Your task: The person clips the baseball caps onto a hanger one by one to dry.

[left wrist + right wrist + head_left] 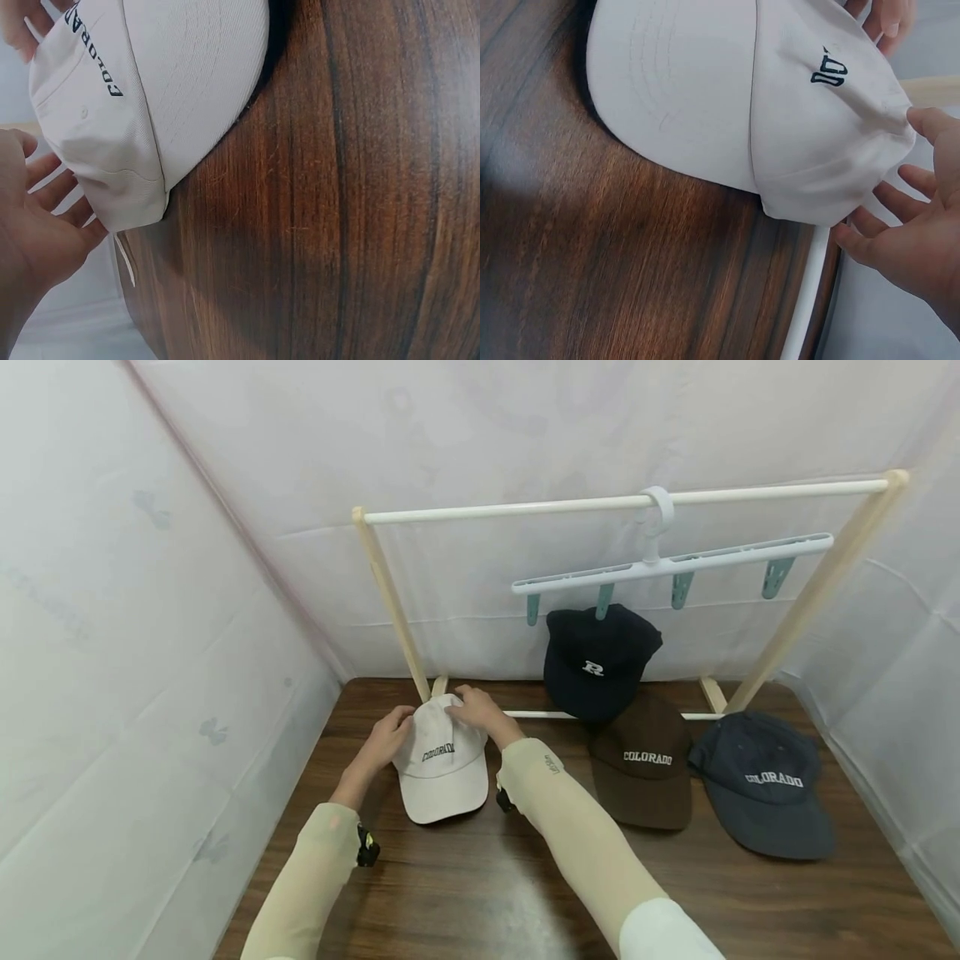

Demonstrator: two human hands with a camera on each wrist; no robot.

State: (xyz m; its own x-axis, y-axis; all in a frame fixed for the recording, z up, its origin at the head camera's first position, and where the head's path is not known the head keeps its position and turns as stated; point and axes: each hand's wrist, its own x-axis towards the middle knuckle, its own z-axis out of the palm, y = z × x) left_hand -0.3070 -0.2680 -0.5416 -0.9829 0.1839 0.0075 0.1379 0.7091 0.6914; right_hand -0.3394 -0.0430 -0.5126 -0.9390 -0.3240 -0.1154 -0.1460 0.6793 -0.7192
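Observation:
A white baseball cap lettered COLORADO sits on the wooden table at the left, its brim pointing toward me. At its left side is my left hand; the fingertips touch the back edge of the crown and the thumb stands off the fabric in the left wrist view. My right hand holds the crown from the other side. Its thumb presses a crease into the fabric near the top, with the other fingers behind the edge in the right wrist view. The brim lies low over the tabletop.
A rack carries a hanger with several teal clips. A navy cap hangs from one clip. On the table to the right are a brown cap and a dark grey cap. Pale sheeting encloses the table.

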